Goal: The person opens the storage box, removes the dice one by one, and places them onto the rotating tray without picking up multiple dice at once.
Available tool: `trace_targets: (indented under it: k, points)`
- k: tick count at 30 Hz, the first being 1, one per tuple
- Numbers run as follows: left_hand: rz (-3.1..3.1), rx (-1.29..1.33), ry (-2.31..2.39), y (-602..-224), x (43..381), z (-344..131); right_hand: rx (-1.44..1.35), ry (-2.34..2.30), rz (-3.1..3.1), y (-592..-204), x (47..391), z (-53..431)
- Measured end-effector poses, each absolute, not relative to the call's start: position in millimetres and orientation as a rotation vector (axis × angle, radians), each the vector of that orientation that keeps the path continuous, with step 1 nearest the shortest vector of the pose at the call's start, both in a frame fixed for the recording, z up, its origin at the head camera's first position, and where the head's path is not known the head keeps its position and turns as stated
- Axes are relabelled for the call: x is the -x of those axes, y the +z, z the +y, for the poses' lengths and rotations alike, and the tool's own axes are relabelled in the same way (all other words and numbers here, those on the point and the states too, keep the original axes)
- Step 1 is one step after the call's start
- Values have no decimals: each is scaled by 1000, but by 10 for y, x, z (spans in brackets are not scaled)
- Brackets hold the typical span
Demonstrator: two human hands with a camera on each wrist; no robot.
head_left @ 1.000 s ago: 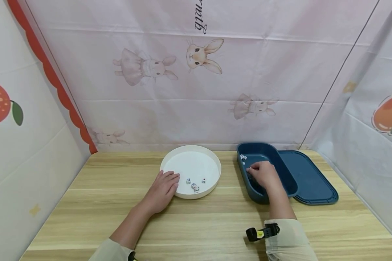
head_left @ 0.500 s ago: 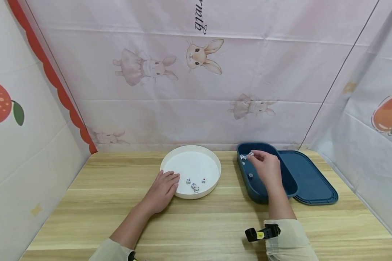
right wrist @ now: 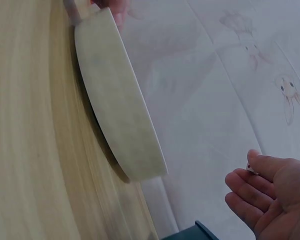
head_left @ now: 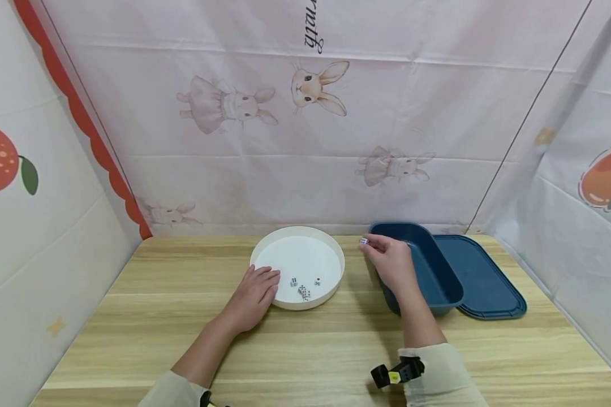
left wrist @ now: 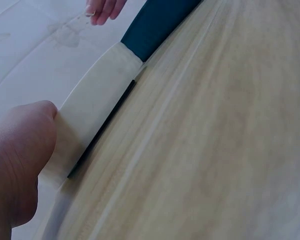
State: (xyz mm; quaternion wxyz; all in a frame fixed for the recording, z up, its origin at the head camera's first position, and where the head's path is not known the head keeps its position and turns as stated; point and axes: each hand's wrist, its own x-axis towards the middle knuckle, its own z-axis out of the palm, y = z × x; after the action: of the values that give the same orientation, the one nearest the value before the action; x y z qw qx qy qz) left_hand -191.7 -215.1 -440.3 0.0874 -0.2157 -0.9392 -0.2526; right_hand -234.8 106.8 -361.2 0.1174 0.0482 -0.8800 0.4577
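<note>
A: Where's our die [head_left: 364, 241], and how's the grip?
B: Pinched at the thumb and fingertips of our right hand [head_left: 393, 263], up off the table [head_left: 331, 350]. From the head view it's just outside the tray-side rim of the blue box [head_left: 440, 277], with a gap before the white tray [head_left: 300, 254]. We read the step as carrying it clear of the box.
A: Our left hand [head_left: 254, 291]?
B: Relaxed along the tray rim, not clamped on anything we can see. Good spot: we'd want light pressure there so the tray can't slide or tip.
A: How do we run the carry well?
B: Small part, little pad contact. We'd squeeze just enough that it doesn't twist out, hold it above both rims, and go slow. If we let go over the tray, we'd go low, away from the dice [head_left: 302, 290] in there, or it'll probably bounce.
A: Looks?
B: Small white cube, dark marks on the face toward us. Fingertips hide part of it; can't read the count. The ones in the tray are white too, bunched at the near side, one with a red pip up.
</note>
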Motion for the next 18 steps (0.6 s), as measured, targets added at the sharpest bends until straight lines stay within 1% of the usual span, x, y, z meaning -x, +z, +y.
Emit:
trace_targets:
  k: [6,18]
  points:
    - [-2802,639,-762,-4398,1918,-2152,-217,1371,-2590,-3669,2328,880]
    - [-2808,628,-758,-4394,1909,-2149,-322,1573,-2683,-3839,2241,515]
